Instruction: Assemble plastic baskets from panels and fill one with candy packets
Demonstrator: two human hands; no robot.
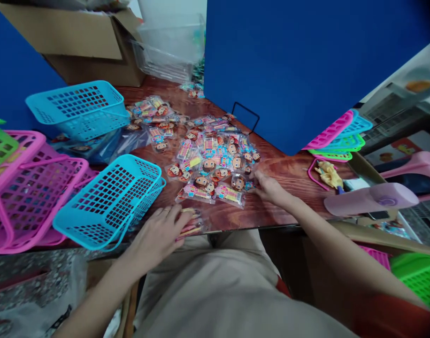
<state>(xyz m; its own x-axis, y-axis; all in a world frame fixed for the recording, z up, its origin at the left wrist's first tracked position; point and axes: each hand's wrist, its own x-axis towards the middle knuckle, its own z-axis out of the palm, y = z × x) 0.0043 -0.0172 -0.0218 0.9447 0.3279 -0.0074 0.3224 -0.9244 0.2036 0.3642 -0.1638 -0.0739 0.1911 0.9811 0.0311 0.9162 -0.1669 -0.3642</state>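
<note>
A pile of small clear plastic packets (218,159) with cartoon faces and coloured sticks inside lies on the brown wooden table. At the table's front edge, my left hand (165,230) curls its fingers over a few of these packets (193,221), its thumb on the near side. My right hand (271,188) is at the right side of the pile, thumb and fingers apart, fingertips at the outermost packets. Whether it grips one of them is hard to see. Left of the pile, close to my left hand, stands a blue plastic basket (109,202).
Another blue basket (83,110) and stacked pink baskets (35,188) stand at the left. A blue panel (299,70) rises behind the pile. A cardboard box (77,42) and clear bins (169,47) are at the back; a pinkish bottle (370,199) lies at the right.
</note>
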